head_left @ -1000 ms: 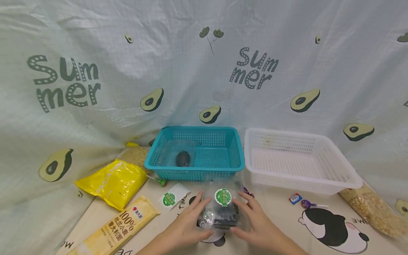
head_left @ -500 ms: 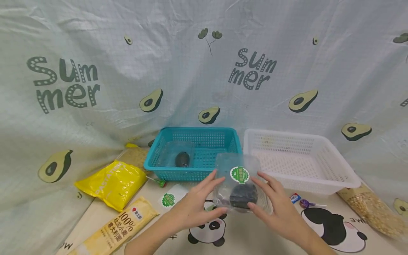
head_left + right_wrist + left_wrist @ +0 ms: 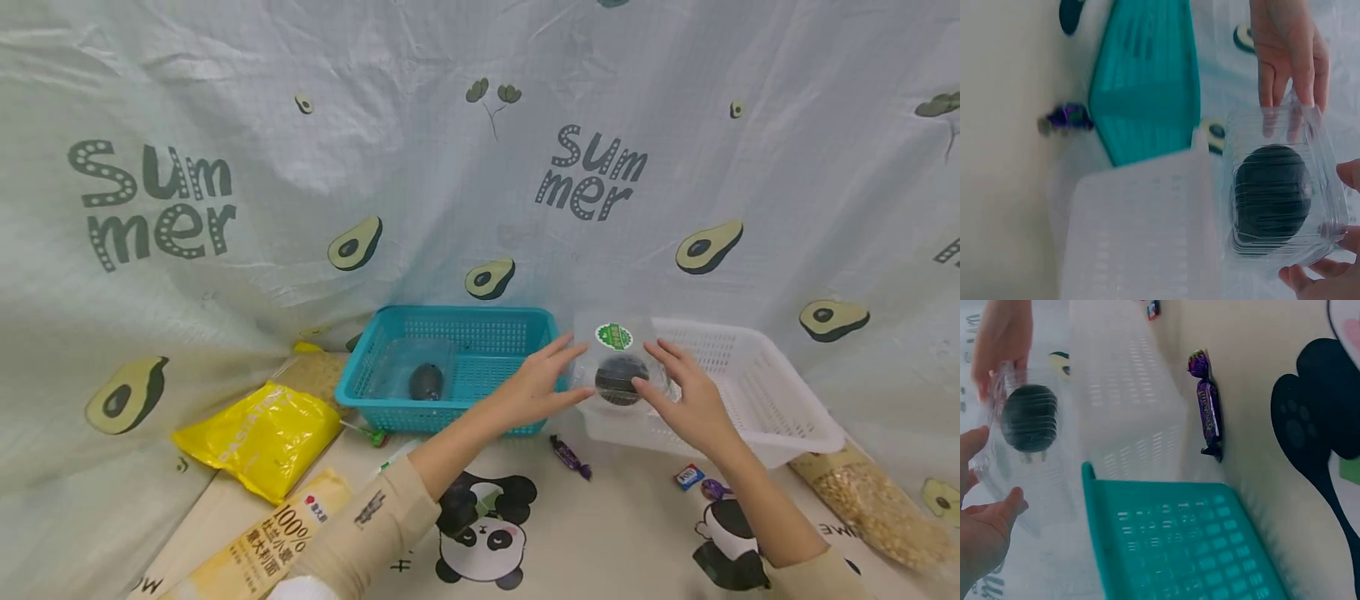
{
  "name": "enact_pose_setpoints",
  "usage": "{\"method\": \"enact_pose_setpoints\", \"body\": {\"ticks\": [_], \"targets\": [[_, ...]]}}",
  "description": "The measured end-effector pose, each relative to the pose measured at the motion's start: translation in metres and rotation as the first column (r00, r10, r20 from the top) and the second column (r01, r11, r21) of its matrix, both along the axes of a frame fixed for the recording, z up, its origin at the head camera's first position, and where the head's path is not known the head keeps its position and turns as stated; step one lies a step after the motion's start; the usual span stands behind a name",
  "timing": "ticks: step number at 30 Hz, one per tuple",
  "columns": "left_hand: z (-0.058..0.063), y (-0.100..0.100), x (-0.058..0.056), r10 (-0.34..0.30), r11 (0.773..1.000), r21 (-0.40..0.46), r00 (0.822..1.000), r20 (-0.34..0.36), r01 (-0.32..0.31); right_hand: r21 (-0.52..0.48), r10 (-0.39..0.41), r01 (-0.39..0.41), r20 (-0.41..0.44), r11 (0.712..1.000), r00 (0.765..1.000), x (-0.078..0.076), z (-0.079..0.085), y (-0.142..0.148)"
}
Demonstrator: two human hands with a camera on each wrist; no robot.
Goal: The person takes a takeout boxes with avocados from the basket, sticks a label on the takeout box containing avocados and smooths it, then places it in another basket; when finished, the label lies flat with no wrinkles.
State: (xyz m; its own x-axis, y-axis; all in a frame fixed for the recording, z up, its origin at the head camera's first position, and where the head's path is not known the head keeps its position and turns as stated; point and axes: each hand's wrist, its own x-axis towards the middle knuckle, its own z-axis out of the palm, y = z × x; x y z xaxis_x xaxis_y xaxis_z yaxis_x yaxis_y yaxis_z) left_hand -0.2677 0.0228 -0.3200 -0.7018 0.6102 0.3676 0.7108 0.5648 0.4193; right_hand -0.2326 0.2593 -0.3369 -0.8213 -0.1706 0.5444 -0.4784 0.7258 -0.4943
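Note:
My left hand (image 3: 536, 385) and right hand (image 3: 693, 408) grip a clear plastic box (image 3: 651, 377) from its two sides, thumbs toward me. A green and white round sticker (image 3: 613, 337) is on its top. Inside lies one dark, rounded fruit (image 3: 621, 379), perhaps an avocado; in the right wrist view the dark fruit (image 3: 1272, 194) shows through the ribbed underside. The box is in the air over the left end of the white basket (image 3: 772, 392). Left of it stands the teal basket (image 3: 457, 406), holding another clear box (image 3: 390, 367) with a dark fruit (image 3: 426, 382).
Left of the baskets lie a yellow bag (image 3: 262, 433), a pasta packet (image 3: 262, 542) and a green-wrapped lollipop (image 3: 377, 437). A purple-wrapped candy (image 3: 570, 457) lies before the baskets. Farther right are a small blue-and-red packet (image 3: 688, 477), a purple lollipop (image 3: 714, 490) and a grain bag (image 3: 873, 504).
Both hands have lifted the clear box off the table and carried it forward and right, over the white basket's left end. The purple candy in front of the baskets is uncovered.

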Motion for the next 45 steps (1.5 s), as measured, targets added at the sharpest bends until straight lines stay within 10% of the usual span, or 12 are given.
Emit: {"method": "enact_pose_setpoints", "body": {"ticks": [10,17,26,31,38,45], "targets": [[-0.026,0.051,-0.026,-0.002,0.979,-0.204,0.994,-0.107,-0.020,0.014,-0.007,0.003,0.272,1.000,0.962,-0.030,-0.012,0.041],[-0.038,0.067,-0.027,-0.104,0.894,-0.444,0.942,-0.319,-0.052,-0.032,0.091,-0.087,0.475,0.996,0.875,-0.039,-0.029,0.055],[-0.047,0.079,-0.021,-0.020,0.781,-0.603,0.959,-0.284,-0.162,0.196,-0.056,-0.051,0.507,0.979,0.860,-0.055,-0.040,0.052],[-0.047,0.074,-0.023,-0.041,0.796,-0.593,0.967,-0.251,-0.120,0.193,-0.049,-0.046,0.459,0.980,0.887,-0.057,-0.039,0.050],[-0.044,0.031,-0.025,-0.027,0.929,-0.370,0.988,-0.151,-0.031,0.277,-0.083,0.041,0.144,0.960,0.986,-0.066,-0.039,0.029],[-0.046,-0.045,-0.035,0.176,0.951,-0.239,0.978,-0.111,-0.198,0.185,0.031,-0.049,0.096,0.982,0.995,-0.067,-0.034,-0.029]]}}
